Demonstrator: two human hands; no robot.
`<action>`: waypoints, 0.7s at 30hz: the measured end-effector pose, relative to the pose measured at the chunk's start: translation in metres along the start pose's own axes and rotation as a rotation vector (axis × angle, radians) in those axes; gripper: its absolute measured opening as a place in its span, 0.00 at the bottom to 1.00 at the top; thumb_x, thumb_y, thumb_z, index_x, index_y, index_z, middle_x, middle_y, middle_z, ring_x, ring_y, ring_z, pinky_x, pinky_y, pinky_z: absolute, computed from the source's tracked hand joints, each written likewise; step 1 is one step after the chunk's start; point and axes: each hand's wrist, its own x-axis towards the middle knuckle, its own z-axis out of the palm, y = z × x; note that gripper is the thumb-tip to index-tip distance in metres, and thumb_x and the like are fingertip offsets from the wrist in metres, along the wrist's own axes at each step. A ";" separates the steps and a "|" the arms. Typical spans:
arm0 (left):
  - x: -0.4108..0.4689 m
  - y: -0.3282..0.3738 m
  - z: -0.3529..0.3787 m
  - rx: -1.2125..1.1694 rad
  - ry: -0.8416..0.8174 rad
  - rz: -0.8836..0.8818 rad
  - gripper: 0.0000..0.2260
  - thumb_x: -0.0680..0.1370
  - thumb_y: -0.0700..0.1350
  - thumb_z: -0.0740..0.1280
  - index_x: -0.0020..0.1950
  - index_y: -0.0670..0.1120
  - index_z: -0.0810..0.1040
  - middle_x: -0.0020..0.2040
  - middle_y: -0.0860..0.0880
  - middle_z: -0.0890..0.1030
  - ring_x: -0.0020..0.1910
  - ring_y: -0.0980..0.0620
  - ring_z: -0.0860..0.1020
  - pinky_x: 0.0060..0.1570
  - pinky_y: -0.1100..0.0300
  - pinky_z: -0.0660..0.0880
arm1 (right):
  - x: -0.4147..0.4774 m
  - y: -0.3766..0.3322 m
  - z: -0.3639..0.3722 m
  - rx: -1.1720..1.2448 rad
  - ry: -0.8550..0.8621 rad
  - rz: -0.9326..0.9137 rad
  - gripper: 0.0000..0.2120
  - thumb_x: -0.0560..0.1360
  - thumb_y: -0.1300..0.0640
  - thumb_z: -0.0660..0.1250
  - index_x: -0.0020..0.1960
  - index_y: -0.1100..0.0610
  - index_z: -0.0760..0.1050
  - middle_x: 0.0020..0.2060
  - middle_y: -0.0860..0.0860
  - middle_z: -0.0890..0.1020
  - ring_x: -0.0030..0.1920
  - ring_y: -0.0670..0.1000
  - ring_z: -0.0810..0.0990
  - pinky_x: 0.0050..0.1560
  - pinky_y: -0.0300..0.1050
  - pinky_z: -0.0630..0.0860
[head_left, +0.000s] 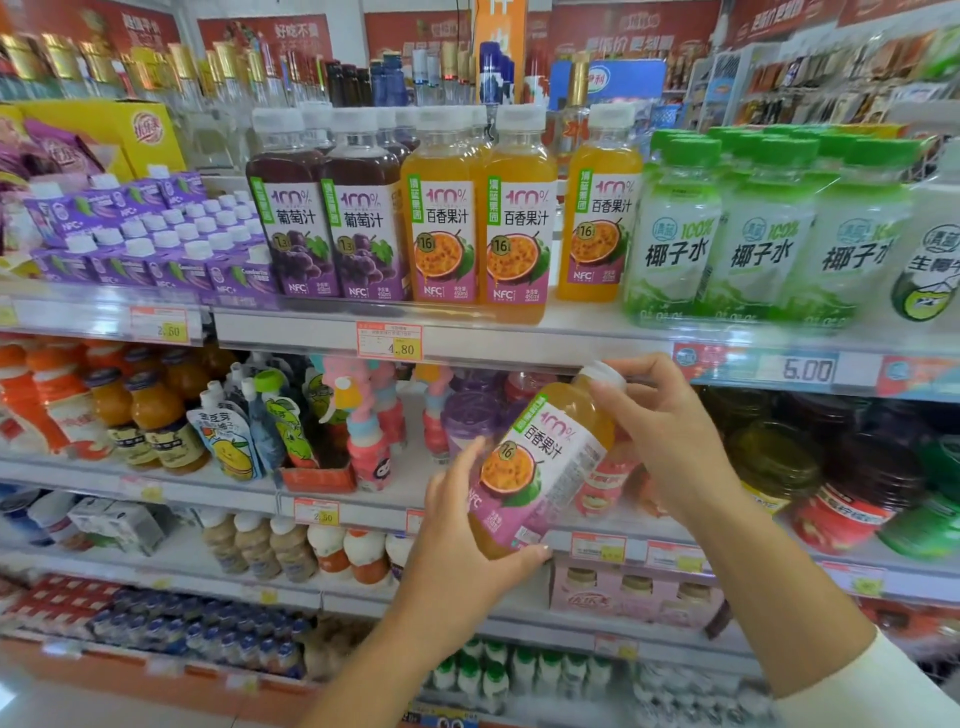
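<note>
I hold a passion-fruit juice bottle tilted in front of the store shelves, its white cap up and to the right. My left hand cups the bottle's base, fingers curled around the bottom. My right hand grips the neck and cap end, thumb and fingers curled around the white cap. More bottles of the same orange juice stand on the upper shelf, with a gap between them and one further right.
Purple grape juice bottles stand left of the orange ones, and green-capped coconut water bottles to the right. Price tags line the shelf edge. Lower shelves hold pouches, small drink bottles and jars.
</note>
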 end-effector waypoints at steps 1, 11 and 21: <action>0.000 -0.001 0.001 -0.005 -0.024 -0.004 0.46 0.66 0.51 0.80 0.73 0.69 0.55 0.65 0.67 0.63 0.62 0.70 0.71 0.52 0.75 0.74 | -0.001 -0.002 -0.002 0.027 0.002 0.002 0.06 0.75 0.52 0.70 0.50 0.50 0.74 0.41 0.51 0.86 0.43 0.53 0.86 0.42 0.54 0.83; 0.008 0.008 0.001 -0.153 -0.199 -0.080 0.34 0.65 0.46 0.81 0.66 0.59 0.70 0.56 0.60 0.83 0.54 0.62 0.81 0.50 0.66 0.78 | -0.003 -0.012 -0.018 0.046 -0.141 0.014 0.08 0.79 0.57 0.65 0.57 0.51 0.75 0.48 0.54 0.85 0.47 0.55 0.85 0.46 0.50 0.82; 0.046 0.073 -0.018 0.094 -0.195 0.245 0.33 0.67 0.67 0.72 0.70 0.69 0.63 0.65 0.70 0.72 0.65 0.69 0.70 0.63 0.63 0.70 | 0.023 -0.115 -0.040 -0.139 -0.267 -0.303 0.15 0.67 0.55 0.72 0.52 0.53 0.76 0.47 0.54 0.86 0.48 0.57 0.85 0.48 0.55 0.81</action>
